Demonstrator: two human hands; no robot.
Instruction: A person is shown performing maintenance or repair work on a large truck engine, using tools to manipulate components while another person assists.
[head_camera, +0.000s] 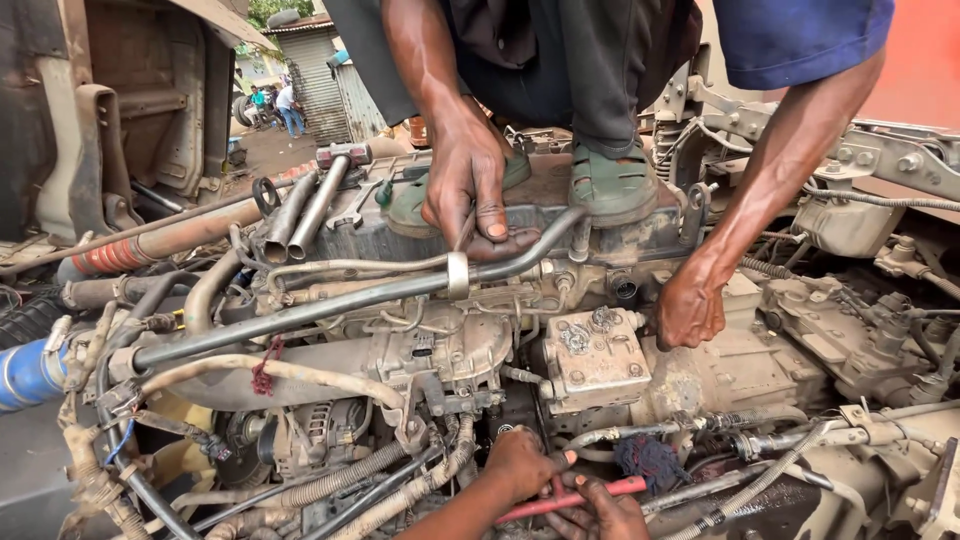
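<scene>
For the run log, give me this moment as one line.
left hand: grips red-handled tool | right hand: touches its handle | co-worker's hand: on metal pipe

Scene is lit by diffuse daylight; exposure is even across the frame. No hard shadows are seen; soft shade is cast beneath the metal pipe (330, 300) at centre and in the lower engine recesses. Mild glare is noted on the pipe and on the blue hose (25, 372) at the left edge. The upper-left background is slightly washed out and soft. The centre is rendered sharp; slight softening and wide-angle stretching are observed toward the corners.
</scene>
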